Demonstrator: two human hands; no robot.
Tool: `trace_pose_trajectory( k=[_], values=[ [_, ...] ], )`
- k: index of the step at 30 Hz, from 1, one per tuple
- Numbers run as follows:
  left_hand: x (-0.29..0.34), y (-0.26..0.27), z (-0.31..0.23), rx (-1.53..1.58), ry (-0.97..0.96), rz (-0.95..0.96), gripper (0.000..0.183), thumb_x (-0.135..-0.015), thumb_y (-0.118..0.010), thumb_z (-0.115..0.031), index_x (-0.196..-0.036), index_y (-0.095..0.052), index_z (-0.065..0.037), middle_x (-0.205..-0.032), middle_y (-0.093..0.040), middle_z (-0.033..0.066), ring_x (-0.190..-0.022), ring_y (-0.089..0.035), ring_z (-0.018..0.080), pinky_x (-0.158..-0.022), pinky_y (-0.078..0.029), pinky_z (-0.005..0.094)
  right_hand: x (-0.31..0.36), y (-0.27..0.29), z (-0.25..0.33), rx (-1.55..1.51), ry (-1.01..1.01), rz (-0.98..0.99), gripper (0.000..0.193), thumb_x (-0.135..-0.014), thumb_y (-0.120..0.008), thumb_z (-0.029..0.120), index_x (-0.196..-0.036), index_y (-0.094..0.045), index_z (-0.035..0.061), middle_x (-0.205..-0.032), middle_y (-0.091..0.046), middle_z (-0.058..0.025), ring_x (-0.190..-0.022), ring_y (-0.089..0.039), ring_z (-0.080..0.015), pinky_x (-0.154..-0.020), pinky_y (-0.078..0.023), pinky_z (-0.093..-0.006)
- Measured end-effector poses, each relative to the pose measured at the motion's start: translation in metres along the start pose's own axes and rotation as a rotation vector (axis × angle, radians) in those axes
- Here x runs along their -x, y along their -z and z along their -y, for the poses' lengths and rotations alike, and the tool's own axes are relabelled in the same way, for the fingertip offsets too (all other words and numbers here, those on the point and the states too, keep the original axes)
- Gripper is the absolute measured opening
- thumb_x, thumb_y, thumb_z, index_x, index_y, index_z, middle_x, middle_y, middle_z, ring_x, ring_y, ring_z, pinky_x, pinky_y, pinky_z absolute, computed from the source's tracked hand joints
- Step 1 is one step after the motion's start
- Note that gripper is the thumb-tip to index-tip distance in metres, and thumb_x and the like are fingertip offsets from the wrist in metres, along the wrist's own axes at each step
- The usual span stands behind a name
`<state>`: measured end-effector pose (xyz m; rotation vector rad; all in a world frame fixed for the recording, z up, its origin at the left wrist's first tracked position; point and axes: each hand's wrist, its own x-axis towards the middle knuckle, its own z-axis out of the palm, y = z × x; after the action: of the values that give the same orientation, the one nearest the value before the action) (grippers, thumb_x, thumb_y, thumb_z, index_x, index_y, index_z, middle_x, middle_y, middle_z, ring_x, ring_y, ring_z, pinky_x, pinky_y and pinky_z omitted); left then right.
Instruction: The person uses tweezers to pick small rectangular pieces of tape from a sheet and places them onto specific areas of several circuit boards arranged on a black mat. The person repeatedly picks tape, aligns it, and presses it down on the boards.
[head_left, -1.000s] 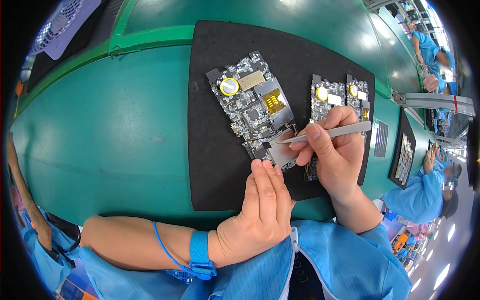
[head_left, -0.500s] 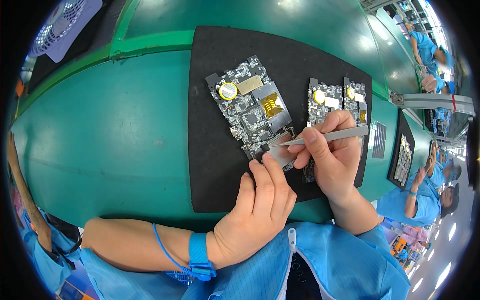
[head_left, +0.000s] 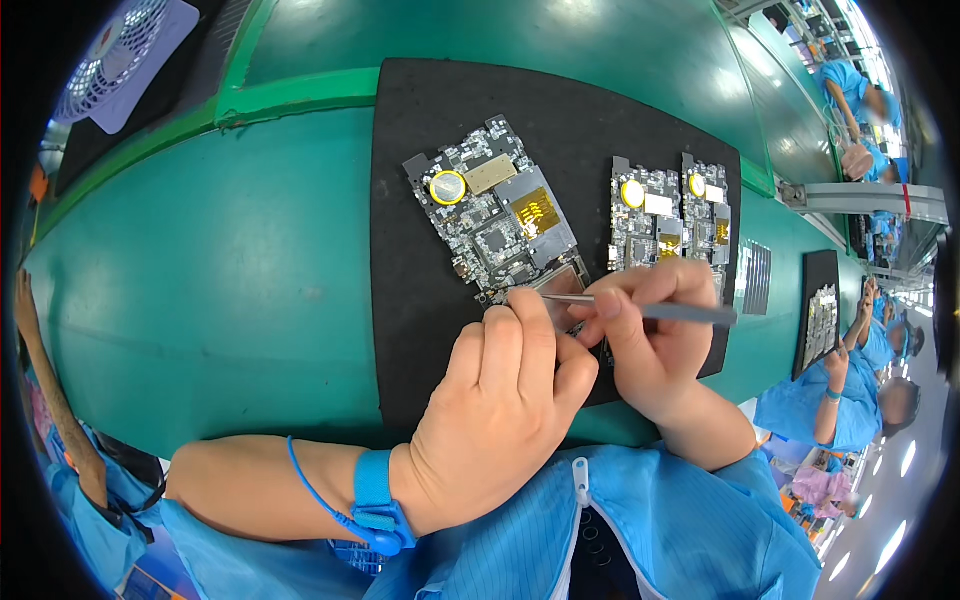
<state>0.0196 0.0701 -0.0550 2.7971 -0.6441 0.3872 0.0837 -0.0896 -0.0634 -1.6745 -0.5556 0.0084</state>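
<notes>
A populated circuit board (head_left: pixel 492 240) lies tilted on a black foam mat (head_left: pixel 415 330), with a round yellow-rimmed coin cell (head_left: pixel 447 188) near its upper left corner. My left hand (head_left: pixel 490 415) reaches over the board's lower edge, fingers bent and close together, fingertips pressing there and the thumb drawn in. In my right hand (head_left: pixel 655 350) is a pair of grey metal tweezers (head_left: pixel 690 313), pinched between thumb and fingers. Their tips point left and meet the board beside my left index fingertip. Whatever lies under that fingertip is hidden.
Two similar circuit boards (head_left: pixel 645 215) (head_left: pixel 708 205) lie at the mat's right side, partly behind my right hand. Farther right, another mat carries more boards (head_left: pixel 822 320). A fan (head_left: pixel 118 55) stands at the far left on the green table (head_left: pixel 220 270). Co-workers in blue sit along the right.
My left hand has moved up over the board's lower edge, covering the small black piece seen there before, and its thumb has drawn in. The tweezers lie slightly lower at their back end.
</notes>
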Motion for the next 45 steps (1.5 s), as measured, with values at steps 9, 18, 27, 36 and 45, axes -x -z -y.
trace_pose_trajectory(
  k=[9, 18, 27, 36, 45],
  values=[
    [0.019, 0.005, -0.013, -0.246, -0.102, 0.061, 0.037, -0.086, -0.054, -0.026, -0.099, -0.059, 0.008, -0.109, -0.059, 0.0307, -0.090, -0.061, 0.0341, -0.078, -0.051, 0.0368, 0.005, 0.001, 0.003, -0.030, 0.093, 0.033, 0.014, -0.083, -0.065, -0.004, -0.078, -0.053, 0.0008, -0.084, -0.067, -0.0179, -0.062, -0.064, -0.0158, -0.052, -0.049, -0.0250],
    [0.017, 0.003, -0.013, -0.256, -0.160, 0.047, 0.040, -0.093, -0.046, -0.027, -0.097, -0.062, 0.010, -0.103, -0.063, 0.0310, -0.088, -0.064, 0.0355, -0.076, -0.054, 0.0363, 0.004, 0.001, -0.002, 0.106, 0.083, 0.147, 0.007, -0.076, -0.070, 0.000, -0.074, -0.064, -0.0003, -0.081, -0.068, -0.0135, -0.064, -0.065, -0.0231, -0.055, -0.050, -0.0274],
    [0.017, -0.002, -0.014, -0.295, -0.187, 0.012, 0.039, -0.091, -0.049, -0.026, -0.096, -0.061, 0.010, -0.099, -0.064, 0.0305, -0.086, -0.065, 0.0352, -0.075, -0.054, 0.0358, 0.002, 0.001, 0.007, 0.324, 0.139, 0.200, 0.009, -0.075, -0.069, -0.001, -0.070, -0.062, 0.0012, -0.074, -0.066, -0.0110, -0.055, -0.060, -0.0215, -0.049, -0.047, -0.0276],
    [0.018, 0.031, -0.009, 0.038, -0.020, 0.172, 0.047, -0.079, -0.067, -0.030, -0.105, -0.059, 0.008, -0.113, -0.057, 0.0291, -0.098, -0.059, 0.0356, -0.082, -0.050, 0.0389, 0.005, 0.063, 0.030, -0.353, 0.068, -0.235, 0.019, -0.092, -0.050, 0.007, -0.101, -0.035, 0.0007, -0.062, -0.057, -0.0098, -0.045, -0.050, -0.0108, -0.043, -0.044, -0.0222],
    [0.045, 0.072, 0.051, 1.220, 0.963, -0.043, 0.051, -0.090, -0.056, -0.013, -0.136, -0.040, 0.001, -0.119, -0.057, 0.0151, -0.096, -0.059, 0.0161, -0.081, -0.050, 0.0281, 0.035, 0.218, 0.020, -0.255, -0.832, -0.265, 0.031, -0.086, -0.053, 0.014, -0.112, -0.058, -0.0024, -0.098, -0.067, -0.0127, -0.045, -0.041, -0.0083, -0.042, -0.033, -0.0241]
  ],
)
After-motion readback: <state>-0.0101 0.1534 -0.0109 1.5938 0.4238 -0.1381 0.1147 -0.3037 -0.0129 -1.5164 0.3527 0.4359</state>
